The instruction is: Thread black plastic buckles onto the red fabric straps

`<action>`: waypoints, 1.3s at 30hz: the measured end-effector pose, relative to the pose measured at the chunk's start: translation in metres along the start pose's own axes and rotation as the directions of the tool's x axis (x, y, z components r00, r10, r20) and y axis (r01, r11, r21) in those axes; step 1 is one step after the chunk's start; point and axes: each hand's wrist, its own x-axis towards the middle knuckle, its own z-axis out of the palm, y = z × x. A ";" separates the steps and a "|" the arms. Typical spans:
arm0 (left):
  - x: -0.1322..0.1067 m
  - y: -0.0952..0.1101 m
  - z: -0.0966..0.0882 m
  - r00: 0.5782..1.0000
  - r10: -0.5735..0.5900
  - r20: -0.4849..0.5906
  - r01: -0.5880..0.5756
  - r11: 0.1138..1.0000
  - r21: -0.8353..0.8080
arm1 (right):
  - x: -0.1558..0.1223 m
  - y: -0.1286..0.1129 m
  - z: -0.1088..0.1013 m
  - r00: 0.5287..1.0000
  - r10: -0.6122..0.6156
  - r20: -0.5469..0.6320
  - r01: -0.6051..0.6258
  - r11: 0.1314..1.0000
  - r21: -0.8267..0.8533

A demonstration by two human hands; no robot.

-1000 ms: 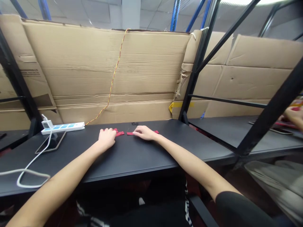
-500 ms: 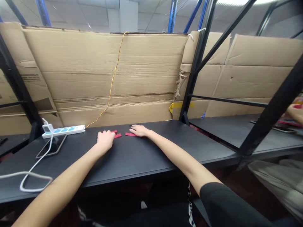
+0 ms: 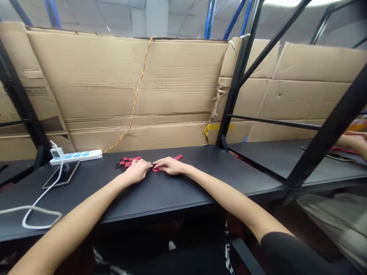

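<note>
Red strap (image 3: pixel 178 157) is being kept mid-bench (image 3: pixel 172 194) by R hand (image 3: pixel 169 166); small dark pc. (image 3: pixel 153 164) is apparently being pinched betw. its fingers & L hand's (image 3: pixel 137 171), prev. apart, so two-handed work's now being done.

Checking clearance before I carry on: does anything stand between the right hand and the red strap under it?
Nothing visible does: the right hand lies over the red strap. The left hand is close by, nearer the other red straps.

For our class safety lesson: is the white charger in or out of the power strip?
In, apparently: the white charger sits on the left end of the power strip; its pins are hidden.
</note>
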 end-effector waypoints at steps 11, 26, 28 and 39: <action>0.007 -0.010 0.006 0.999 0.000 0.036 0.006 0.986 -0.167 | -0.002 0.008 -0.012 0.987 0.158 0.023 -0.151 0.968 -0.202; 0.008 -0.005 0.003 0.950 -0.264 0.169 0.287 0.516 -0.807 | 0.001 0.013 -0.004 0.973 0.170 -0.158 -0.124 0.956 0.265; 0.008 -0.003 0.003 0.930 -0.304 0.206 0.311 0.352 -0.883 | 0.002 0.014 -0.005 0.961 0.198 -0.194 -0.135 0.946 0.295; 0.008 0.003 -0.006 0.912 -0.355 0.207 0.270 0.137 -0.953 | 0.001 0.009 -0.002 0.946 0.248 -0.206 -0.167 0.923 0.347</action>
